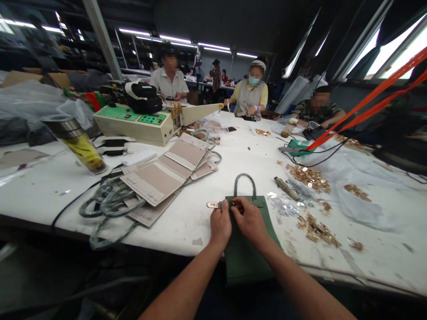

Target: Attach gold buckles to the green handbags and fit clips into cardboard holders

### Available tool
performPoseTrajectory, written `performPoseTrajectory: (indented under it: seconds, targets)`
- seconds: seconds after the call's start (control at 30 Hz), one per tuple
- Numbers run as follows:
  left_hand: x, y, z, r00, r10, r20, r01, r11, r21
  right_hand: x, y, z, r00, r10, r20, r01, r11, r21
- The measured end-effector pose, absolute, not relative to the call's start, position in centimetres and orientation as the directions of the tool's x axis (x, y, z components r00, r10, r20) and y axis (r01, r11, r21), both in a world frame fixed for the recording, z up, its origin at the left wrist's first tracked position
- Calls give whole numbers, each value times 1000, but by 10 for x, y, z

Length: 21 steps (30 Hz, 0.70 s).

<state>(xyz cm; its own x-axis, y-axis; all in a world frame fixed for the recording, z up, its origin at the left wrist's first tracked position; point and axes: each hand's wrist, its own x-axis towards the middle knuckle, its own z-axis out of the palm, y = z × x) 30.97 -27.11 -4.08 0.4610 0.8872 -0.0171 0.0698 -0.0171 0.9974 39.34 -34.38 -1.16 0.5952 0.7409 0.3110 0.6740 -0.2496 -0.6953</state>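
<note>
A green handbag panel with one wrapped loop handle lies at the table's front edge, its lower part hanging over my lap. My left hand is closed on a narrow green strap at the panel's upper left, thumb on top. A gold metal plate with a slot tips that strap and sticks out to the left. My right hand is at the panel's upper middle, fingertips pinched around a small gold piece mostly hidden by the fingers.
Gold hardware lies in several heaps at right, near silver plates and a tape-wrapped tool. Beige panels with handles are stacked at left. Behind are a bottle, a machine and several people. Orange straps cross the upper right.
</note>
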Motion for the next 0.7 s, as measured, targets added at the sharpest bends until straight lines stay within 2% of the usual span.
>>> performPoseTrajectory:
  seconds: [0.17, 0.4, 0.6, 0.7]
  targets:
    - [307, -272, -41, 460, 887, -35, 58, 9, 998, 392, -348, -11, 650, 691, 316, 605, -220, -765]
    - [309, -271, -48, 445, 893, 63, -70, -35, 997, 397, -342, -8, 625, 715, 314, 633, -229, -740]
    - [306, -271, -49, 443, 886, 134, -40, -130, 991, 396, -339, -3, 567, 747, 347, 708, -228, -668]
    - [305, -270, -53, 448, 888, 107, -38, -101, 994, 394, -341, -5, 556, 745, 369, 699, -178, -693]
